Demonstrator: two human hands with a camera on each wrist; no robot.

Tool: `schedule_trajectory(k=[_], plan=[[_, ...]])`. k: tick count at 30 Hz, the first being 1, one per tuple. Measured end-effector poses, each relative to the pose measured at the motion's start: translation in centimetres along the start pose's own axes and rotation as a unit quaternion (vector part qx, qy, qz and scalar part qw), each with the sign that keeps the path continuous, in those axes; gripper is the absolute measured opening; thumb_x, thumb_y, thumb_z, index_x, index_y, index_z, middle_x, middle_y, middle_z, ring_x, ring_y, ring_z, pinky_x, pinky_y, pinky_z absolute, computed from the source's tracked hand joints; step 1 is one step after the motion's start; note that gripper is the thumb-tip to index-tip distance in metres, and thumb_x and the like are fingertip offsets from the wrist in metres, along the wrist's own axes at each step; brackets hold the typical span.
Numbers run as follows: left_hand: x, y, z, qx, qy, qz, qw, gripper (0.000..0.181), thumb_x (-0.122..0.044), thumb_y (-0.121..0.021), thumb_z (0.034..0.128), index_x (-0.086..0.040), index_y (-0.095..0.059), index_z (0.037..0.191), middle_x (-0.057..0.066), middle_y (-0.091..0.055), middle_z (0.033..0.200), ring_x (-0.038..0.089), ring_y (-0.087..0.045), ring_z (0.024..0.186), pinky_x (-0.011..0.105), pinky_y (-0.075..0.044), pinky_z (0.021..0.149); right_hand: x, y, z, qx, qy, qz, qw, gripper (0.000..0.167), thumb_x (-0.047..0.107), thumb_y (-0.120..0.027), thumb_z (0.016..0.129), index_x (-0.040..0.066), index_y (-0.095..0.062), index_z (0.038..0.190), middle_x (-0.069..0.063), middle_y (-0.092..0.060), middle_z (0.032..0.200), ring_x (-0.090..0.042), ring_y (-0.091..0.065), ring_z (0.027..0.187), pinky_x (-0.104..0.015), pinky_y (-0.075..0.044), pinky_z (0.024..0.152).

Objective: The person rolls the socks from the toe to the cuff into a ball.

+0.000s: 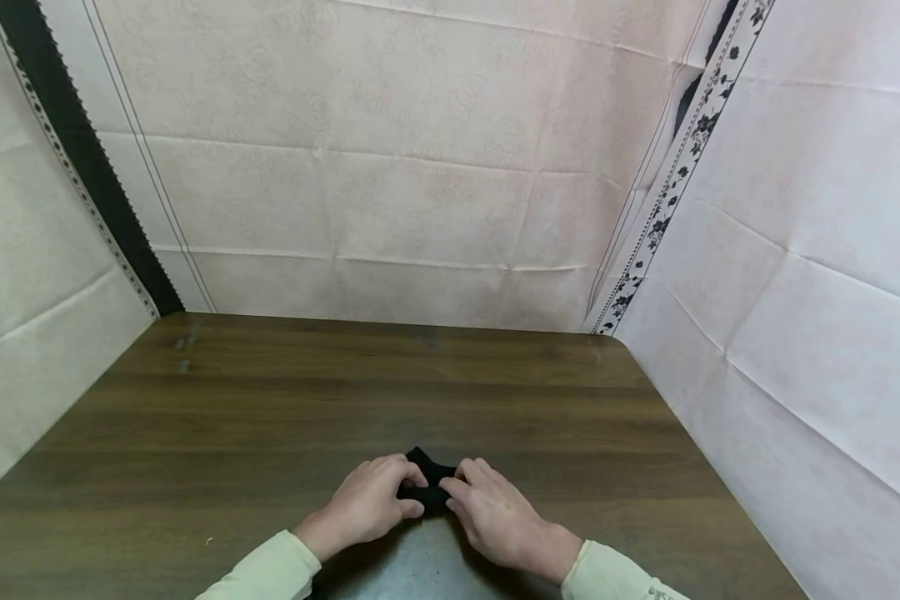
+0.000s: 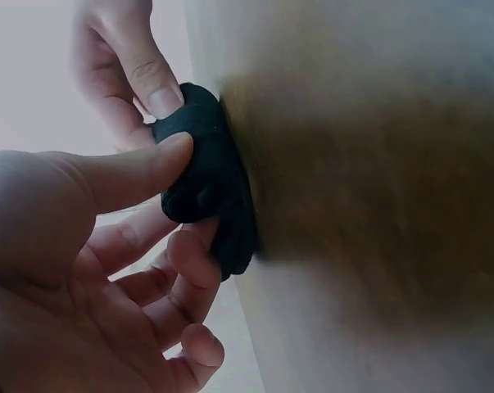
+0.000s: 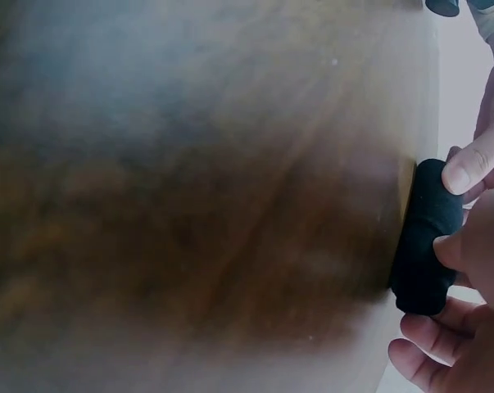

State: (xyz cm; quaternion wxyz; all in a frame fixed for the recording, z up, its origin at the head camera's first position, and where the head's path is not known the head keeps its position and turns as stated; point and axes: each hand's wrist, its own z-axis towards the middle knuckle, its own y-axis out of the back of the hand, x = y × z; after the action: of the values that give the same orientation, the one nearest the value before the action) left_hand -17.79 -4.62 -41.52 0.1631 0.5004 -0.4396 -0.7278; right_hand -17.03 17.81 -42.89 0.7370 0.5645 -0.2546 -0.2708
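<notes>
A black piece of cloth [image 1: 427,498], partly rolled up, lies on the wooden table near its front edge; its exact kind cannot be told. My left hand [image 1: 371,504] grips the roll at its left end, thumb on the near side and fingers curled beyond it. On the right end, my right hand [image 1: 498,517] pinches the same roll between thumb and fingers. A loose pointed flap of the cloth spreads out past the roll, between the hands. In the left wrist view the end of the roll [image 2: 210,164] shows folded layers. The right wrist view shows the roll [image 3: 427,237] as a thick cylinder.
The brown wooden table [image 1: 390,392] reaches back to a hanging pale cloth [image 1: 420,208]. More white cloth [image 1: 817,250] with a floral border closes off the right side, and another sheet [image 1: 37,275] the left. A tiny pale scrap [image 1: 209,541] lies at the left front.
</notes>
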Motion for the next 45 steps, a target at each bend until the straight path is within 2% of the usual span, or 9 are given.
schedule_trajectory(k=[7,15,19,26,30,33,38,40,45], plan=[[0.14,0.2,-0.11,0.016,0.004,0.0,0.9999,0.013,-0.018,-0.079,0.0878,-0.016,-0.075,0.1,-0.002,-0.069,0.104,0.027,-0.064,0.104,0.054,-0.046,0.091,-0.09,-0.18,-0.12,-0.04,0.011,0.009,0.9991,0.026,0.021,-0.065,0.1,0.009,-0.07,0.123,0.001,-0.055,0.104,-0.011,-0.05,0.09,-0.023,-0.047,0.075],[0.15,0.45,-0.16,0.042,0.029,-0.013,0.9986,0.015,-0.019,-0.075,0.0918,-0.014,-0.075,0.106,0.005,-0.07,0.113,0.032,-0.062,0.111,0.055,-0.047,0.092,-0.03,-0.1,0.01,-0.077,0.019,0.033,0.9963,0.024,0.02,-0.072,0.095,0.015,-0.07,0.118,0.005,-0.059,0.104,-0.009,-0.054,0.091,-0.023,-0.048,0.077],[0.23,0.53,-0.15,0.049,0.037,-0.018,0.998,0.015,-0.018,-0.073,0.0932,-0.013,-0.075,0.107,0.005,-0.069,0.112,0.032,-0.062,0.111,0.054,-0.048,0.091,-0.04,-0.18,0.03,-0.078,0.017,0.039,0.996,0.023,0.021,-0.075,0.093,0.017,-0.07,0.115,0.006,-0.06,0.104,-0.008,-0.054,0.092,-0.023,-0.049,0.077],[0.31,0.7,0.05,0.063,0.05,-0.031,0.9963,0.016,-0.018,-0.07,0.0955,-0.012,-0.075,0.11,0.006,-0.069,0.113,0.034,-0.061,0.113,0.055,-0.047,0.093,-0.21,-0.27,0.07,-0.064,0.014,0.033,0.9973,0.033,0.025,-0.081,0.088,0.017,-0.069,0.118,0.005,-0.059,0.105,-0.009,-0.055,0.093,-0.026,-0.051,0.079],[0.2,0.66,0.04,0.059,0.05,-0.032,0.9965,0.018,-0.018,-0.07,0.0953,-0.012,-0.075,0.111,0.006,-0.069,0.115,0.034,-0.061,0.115,0.055,-0.047,0.094,-0.27,-0.2,0.09,-0.064,0.019,0.028,0.9974,0.034,0.023,-0.082,0.087,0.017,-0.069,0.117,0.005,-0.059,0.105,-0.01,-0.056,0.093,-0.027,-0.051,0.08],[0.05,0.62,0.06,0.044,0.043,-0.031,0.9976,0.017,-0.018,-0.073,0.0937,-0.014,-0.075,0.11,0.004,-0.069,0.111,0.031,-0.063,0.109,0.053,-0.049,0.09,-0.31,-0.12,0.12,-0.067,0.025,0.022,0.9972,0.032,0.021,-0.081,0.088,0.016,-0.069,0.117,0.004,-0.059,0.105,-0.01,-0.056,0.093,-0.027,-0.051,0.08],[-0.2,0.5,0.16,0.014,0.028,-0.032,0.999,0.016,-0.016,-0.077,0.0899,-0.016,-0.073,0.105,-0.004,-0.063,0.096,0.018,-0.06,0.087,0.043,-0.049,0.077,-0.34,-0.16,0.07,-0.07,0.033,0.006,0.9969,0.029,0.018,-0.077,0.091,0.013,-0.069,0.118,0.003,-0.059,0.103,-0.011,-0.056,0.092,-0.025,-0.05,0.079],[-0.28,0.5,0.18,0.014,0.025,-0.032,0.9991,0.018,-0.017,-0.078,0.0887,-0.017,-0.072,0.105,-0.004,-0.06,0.094,0.016,-0.057,0.083,0.042,-0.048,0.074,-0.3,-0.2,0.06,-0.069,0.033,0.001,0.9971,0.028,0.017,-0.076,0.092,0.012,-0.069,0.119,0.003,-0.059,0.103,-0.011,-0.056,0.091,-0.024,-0.049,0.078],[-0.37,0.44,0.17,0.025,0.024,-0.023,0.9991,0.025,-0.019,-0.083,0.0843,-0.019,-0.071,0.106,-0.005,-0.058,0.096,0.018,-0.057,0.086,0.043,-0.049,0.076,-0.24,-0.17,0.11,-0.061,0.035,-0.013,0.9974,0.027,0.016,-0.074,0.093,0.011,-0.069,0.12,0.003,-0.06,0.102,-0.012,-0.056,0.089,-0.022,-0.048,0.077]])
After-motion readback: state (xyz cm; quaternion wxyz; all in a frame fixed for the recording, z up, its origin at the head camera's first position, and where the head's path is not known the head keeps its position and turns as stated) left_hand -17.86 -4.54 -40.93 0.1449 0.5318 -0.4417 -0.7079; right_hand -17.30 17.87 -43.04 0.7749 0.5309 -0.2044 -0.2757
